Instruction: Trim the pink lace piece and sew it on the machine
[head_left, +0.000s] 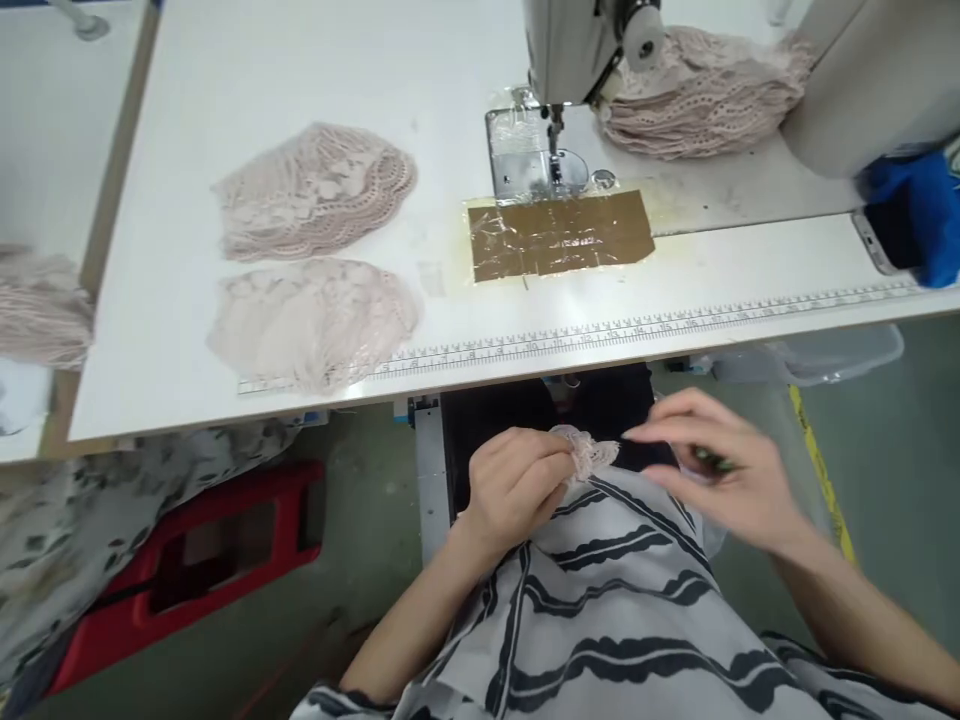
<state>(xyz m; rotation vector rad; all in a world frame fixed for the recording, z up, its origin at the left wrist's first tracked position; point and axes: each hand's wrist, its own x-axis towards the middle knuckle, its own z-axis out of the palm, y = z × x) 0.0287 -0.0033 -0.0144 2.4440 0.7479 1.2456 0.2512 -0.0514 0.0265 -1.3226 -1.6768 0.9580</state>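
Note:
My left hand (517, 485) is closed on a small piece of pink lace (592, 452), held over my lap below the table edge. My right hand (720, 470) hovers just right of the lace, fingers bent and partly blurred, with a small dark object, which I cannot name, in them. Both hands sit above my striped garment (622, 610). On the white table (300, 60) lie two stacks of pink lace pieces (315, 200) (315, 320) at the left. The sewing machine (577, 40) stands at the back, its needle over the metal plate (532, 160).
Another heap of pink lace (697, 90) lies behind the machine. Brown tape (559, 235) covers the table before the needle. A ruler strip (637, 325) runs along the front edge. A phone and blue cloth (915, 225) are at right, a red crate (202, 560) on the floor at left.

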